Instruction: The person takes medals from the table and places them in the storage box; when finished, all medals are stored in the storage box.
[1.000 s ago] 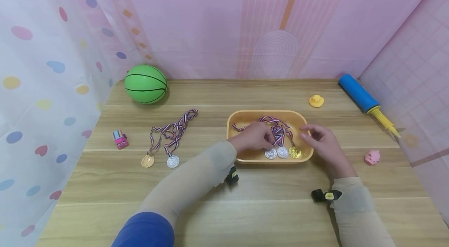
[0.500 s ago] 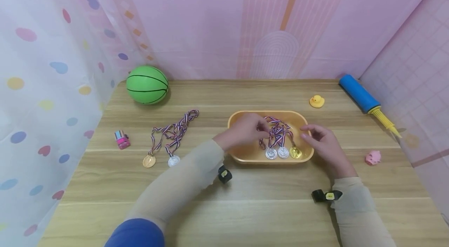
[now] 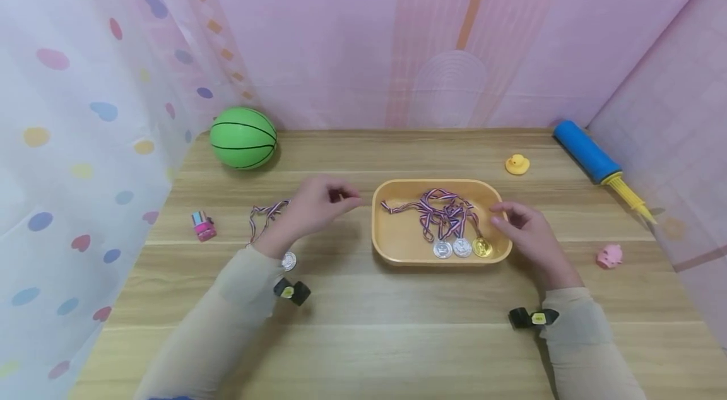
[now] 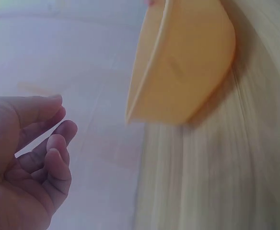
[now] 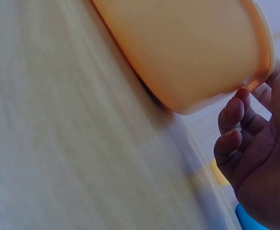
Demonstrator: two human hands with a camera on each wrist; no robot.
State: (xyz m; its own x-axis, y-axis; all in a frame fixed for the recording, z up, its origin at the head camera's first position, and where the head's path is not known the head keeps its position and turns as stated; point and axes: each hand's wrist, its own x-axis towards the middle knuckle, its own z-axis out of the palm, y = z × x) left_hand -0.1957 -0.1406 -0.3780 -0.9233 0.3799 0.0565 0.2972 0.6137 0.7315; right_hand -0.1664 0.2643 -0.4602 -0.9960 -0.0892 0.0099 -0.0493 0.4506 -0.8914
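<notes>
- A wooden bench (image 3: 397, 337) with grain running left to right carries everything; pink sheeting closes the far and right sides, and a dotted sheer curtain hangs at the left.
- A green ball (image 3: 243, 137) sits in the far left corner, and a blue pump (image 3: 593, 156) lies at the far right, its yellow end toward the near right.
- An orange tray (image 3: 397, 242) sits mid-bench, long axis left to right. It holds three medals (image 3: 461, 247) in a row at its near right, their ribbons trailing to the far left.
- The left hand (image 3: 309, 211) hovers left of the tray over two loose medals (image 3: 288, 260), hiding most of them; its fingers (image 4: 58, 163) are loosely curled and hold nothing.
- The right hand (image 3: 525, 229) rests at the tray's right rim, fingers (image 5: 231, 129) bent loosely, gripping nothing.
- A pink toy car (image 3: 203, 226) lies left, a yellow duck (image 3: 517, 164) far right, a pink pig (image 3: 609, 255) right.
</notes>
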